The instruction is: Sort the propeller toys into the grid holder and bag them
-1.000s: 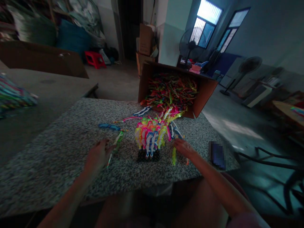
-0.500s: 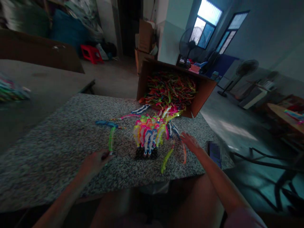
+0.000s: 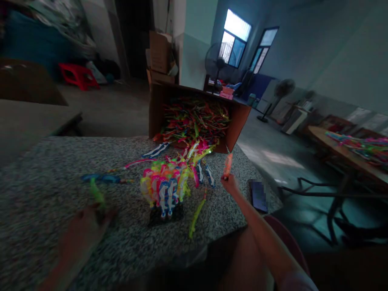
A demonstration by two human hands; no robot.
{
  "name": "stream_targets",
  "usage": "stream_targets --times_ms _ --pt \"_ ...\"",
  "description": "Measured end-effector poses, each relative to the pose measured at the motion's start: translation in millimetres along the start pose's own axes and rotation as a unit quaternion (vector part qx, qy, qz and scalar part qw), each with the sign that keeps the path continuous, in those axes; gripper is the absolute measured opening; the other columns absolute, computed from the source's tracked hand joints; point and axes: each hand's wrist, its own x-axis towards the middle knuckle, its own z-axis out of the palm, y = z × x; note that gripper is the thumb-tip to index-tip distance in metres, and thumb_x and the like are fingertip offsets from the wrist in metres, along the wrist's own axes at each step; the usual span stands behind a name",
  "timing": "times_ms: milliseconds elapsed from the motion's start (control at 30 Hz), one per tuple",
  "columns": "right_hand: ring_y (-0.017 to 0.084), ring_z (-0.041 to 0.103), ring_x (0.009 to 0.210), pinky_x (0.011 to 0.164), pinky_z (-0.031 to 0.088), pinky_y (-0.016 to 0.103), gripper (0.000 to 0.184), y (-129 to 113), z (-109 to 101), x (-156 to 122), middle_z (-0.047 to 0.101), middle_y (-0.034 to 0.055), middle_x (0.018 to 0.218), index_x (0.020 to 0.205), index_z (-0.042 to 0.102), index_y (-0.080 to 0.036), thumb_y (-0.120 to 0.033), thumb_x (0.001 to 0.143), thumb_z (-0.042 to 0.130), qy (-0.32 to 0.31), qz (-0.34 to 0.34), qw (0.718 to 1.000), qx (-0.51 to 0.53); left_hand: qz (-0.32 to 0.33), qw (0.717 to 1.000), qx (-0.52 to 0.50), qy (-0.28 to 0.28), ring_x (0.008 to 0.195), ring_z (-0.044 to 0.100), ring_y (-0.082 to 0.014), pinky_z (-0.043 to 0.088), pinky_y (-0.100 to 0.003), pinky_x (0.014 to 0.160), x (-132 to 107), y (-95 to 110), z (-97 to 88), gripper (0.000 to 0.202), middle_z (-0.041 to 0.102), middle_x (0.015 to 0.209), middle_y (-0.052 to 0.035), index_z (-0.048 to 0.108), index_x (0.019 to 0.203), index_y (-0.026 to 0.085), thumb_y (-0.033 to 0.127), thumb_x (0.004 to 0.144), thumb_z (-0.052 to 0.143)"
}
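My left hand [image 3: 81, 232], smeared by motion at the left, is closed on the lower end of a thin green plastic strip [image 3: 97, 192]. On the right, my right hand [image 3: 230, 185] pinches an orange plastic strip [image 3: 228, 165] that points upward. Between them a cluster of pink, yellow, white and blue strips [image 3: 165, 184] stands upright in a small black rack [image 3: 151, 220]. A yellow-green strip [image 3: 197, 218] lies on the speckled tabletop [image 3: 127, 250] between the rack and my right arm. Blue strips [image 3: 104, 178] lie just beyond my left hand.
Behind the rack, a cardboard box [image 3: 239, 125] lies on its side, full of tangled strips [image 3: 194, 117] spilling onto the tabletop. A phone [image 3: 258, 196] rests near the right edge. A red stool [image 3: 79, 76] and a fan [image 3: 283, 89] stand on the floor farther off.
My right hand has taken the orange strip off the tabletop and holds it upright. My left hand still grips the green strip, which now tilts. The view has swung to the right.
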Motion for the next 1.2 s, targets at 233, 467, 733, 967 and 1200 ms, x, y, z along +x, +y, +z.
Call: stream_targets --times_ms 233,467,733,967,1200 --pt "0.017 0.066 0.069 0.056 0.042 0.019 0.015 -51.8 21.9 63.4 0.07 0.0043 0.072 0.08 0.071 -0.015 -0.026 0.069 0.073 -0.046 0.02 0.998 -0.034 -0.006 0.992 0.083 0.094 0.087 0.06 -0.0388 0.049 -0.052 0.072 -3.3 14.9 11.2 0.049 0.059 0.093 -0.013 0.052 0.107 0.026 0.058 0.082 0.025" --pt "0.022 0.068 0.08 0.067 0.047 0.026 0.02 -55.0 -19.4 43.8 0.071 0.0147 0.085 0.096 0.07 -0.012 -0.015 0.083 0.054 0.004 0.036 0.995 -0.088 -0.056 0.99 -0.032 0.123 0.108 0.054 -0.0405 0.047 -0.054 0.088 -4.5 23.6 -0.4 0.058 0.057 0.103 -0.0144 0.047 0.119 0.022 0.063 0.08 0.036" --pt "0.016 0.059 0.053 0.053 0.042 0.024 0.02 -85.7 -71.4 -109.2 0.063 0.0012 0.057 0.072 0.069 -0.017 -0.035 0.078 0.061 -0.095 -0.114 0.985 0.089 0.006 0.962 -0.27 0.046 0.078 0.062 -0.0242 0.051 -0.036 0.064 -105.2 66.3 -33.0 0.051 0.063 0.094 -0.0071 0.056 0.12 0.023 0.051 0.078 0.052" --pt "0.013 0.056 0.051 0.052 0.041 0.022 0.007 -150.7 3.4 -273.5 0.058 -0.003 0.053 0.064 0.064 -0.019 -0.024 0.069 0.067 -0.389 -0.237 0.862 0.223 -0.162 0.861 -0.451 -0.169 0.058 0.056 -0.0182 0.046 -0.03 0.056 -235.9 34.0 -17.3 0.046 0.061 0.062 -0.0035 0.066 0.075 0.02 0.065 0.071 0.056" --pt "0.016 0.063 0.07 0.064 0.054 0.028 0.02 -149.3 -2.1 -256.8 0.063 0.0063 0.096 0.104 0.056 -0.022 -0.03 0.087 0.05 -0.369 -0.215 0.83 0.359 -0.376 0.894 -0.242 0.018 0.066 0.064 -0.0217 0.048 -0.029 0.058 -234.9 -96.1 15.8 0.048 0.064 0.066 -0.0085 0.062 0.078 0.013 0.055 0.082 0.04"
